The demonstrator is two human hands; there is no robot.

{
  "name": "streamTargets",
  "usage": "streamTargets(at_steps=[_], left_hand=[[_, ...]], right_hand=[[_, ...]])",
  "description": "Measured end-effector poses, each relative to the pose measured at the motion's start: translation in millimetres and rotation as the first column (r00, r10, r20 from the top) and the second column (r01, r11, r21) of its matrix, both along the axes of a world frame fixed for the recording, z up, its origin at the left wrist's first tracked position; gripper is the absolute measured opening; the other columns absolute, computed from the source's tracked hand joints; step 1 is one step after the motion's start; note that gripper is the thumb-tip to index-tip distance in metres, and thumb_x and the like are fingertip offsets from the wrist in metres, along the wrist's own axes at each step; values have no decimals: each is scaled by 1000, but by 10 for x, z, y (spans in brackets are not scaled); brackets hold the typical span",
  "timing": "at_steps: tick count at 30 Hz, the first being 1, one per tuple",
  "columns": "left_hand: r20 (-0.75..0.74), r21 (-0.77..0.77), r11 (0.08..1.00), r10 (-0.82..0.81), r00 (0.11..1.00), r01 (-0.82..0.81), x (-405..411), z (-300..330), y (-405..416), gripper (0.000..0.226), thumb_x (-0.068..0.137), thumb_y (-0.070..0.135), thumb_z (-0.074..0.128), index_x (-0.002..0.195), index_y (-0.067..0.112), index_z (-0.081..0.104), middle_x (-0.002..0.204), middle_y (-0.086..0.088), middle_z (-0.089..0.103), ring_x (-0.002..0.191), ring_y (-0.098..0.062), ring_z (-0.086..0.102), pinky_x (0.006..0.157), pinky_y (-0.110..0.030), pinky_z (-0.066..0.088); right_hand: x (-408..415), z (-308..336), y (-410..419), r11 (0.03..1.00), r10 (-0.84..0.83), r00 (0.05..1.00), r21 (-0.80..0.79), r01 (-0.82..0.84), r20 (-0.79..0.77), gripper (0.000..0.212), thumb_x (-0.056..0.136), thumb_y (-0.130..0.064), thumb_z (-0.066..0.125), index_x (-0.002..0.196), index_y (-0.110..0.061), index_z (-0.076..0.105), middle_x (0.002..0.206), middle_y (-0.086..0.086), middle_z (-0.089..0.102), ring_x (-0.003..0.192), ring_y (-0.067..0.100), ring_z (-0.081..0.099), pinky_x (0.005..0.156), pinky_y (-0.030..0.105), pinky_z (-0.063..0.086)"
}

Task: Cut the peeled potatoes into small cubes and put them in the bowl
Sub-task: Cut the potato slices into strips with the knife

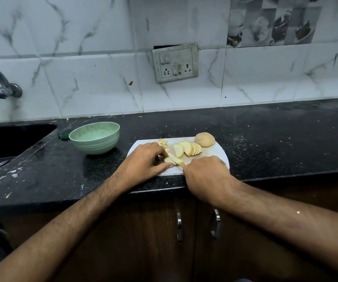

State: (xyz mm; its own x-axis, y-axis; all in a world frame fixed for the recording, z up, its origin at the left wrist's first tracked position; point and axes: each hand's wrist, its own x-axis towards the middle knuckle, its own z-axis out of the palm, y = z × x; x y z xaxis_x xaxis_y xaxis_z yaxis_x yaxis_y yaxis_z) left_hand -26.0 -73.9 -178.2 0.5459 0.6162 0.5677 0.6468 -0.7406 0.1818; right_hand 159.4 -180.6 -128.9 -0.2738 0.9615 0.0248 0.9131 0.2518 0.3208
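On a white board [214, 157] at the tabletop's [265, 139] front edge, the cutting is midway. The left hand [143, 159] presses a few slices [173, 159] flat near the board's front-left corner, fingers curled over them and thumb stretched along the front edge. The right hand [206, 169] is closed in a fist just right of those slices, its grip apparently clamped on a knife that is hidden but for a hint of blade at the slices. A fan of uncut slices [188, 149] lies mid-board, a whole peeled potato [204, 139] sits at the back-right corner, and small cut pieces [163, 143] lie at the back-left. The green bowl [94, 137] stands left of the board, near the sink [11, 139], and appears to hold no potato yet. The step looks like cross-cutting strips into cubes; next, the holding fingers need to retreat from the blade with each cut.
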Motion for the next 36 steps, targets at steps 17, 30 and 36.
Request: streamTargets(at_steps=[17,30,36], left_hand=[[-105,54,998,30,994,-24,-58,-13,-38,27,95,46,64,116,33,54,113,21,63,104,-2,59,89,-30,31],[-241,82,996,38,970,-19,-207,84,49,19,96,53,57,99,34,59,97,19,58,97,0,50,87,-37,30],[-155,15,1000,28,988,-26,-331,46,3,19,95,48,63,110,37,62,99,21,61,98,5,56,83,-34,27]], right_hand=[[513,95,272,975,-133,744,-223,-22,-655,47,103,-47,40,71,-18,58,56,-5,57,50,4,53,58,27,41],[526,89,69,990,-92,959,-124,60,-270,40,102,-55,30,77,-27,44,95,1,61,88,24,54,73,36,38],[479,116,100,995,-91,976,-54,82,-199,42,104,-50,27,106,-23,59,113,4,65,102,26,61,73,36,38]])
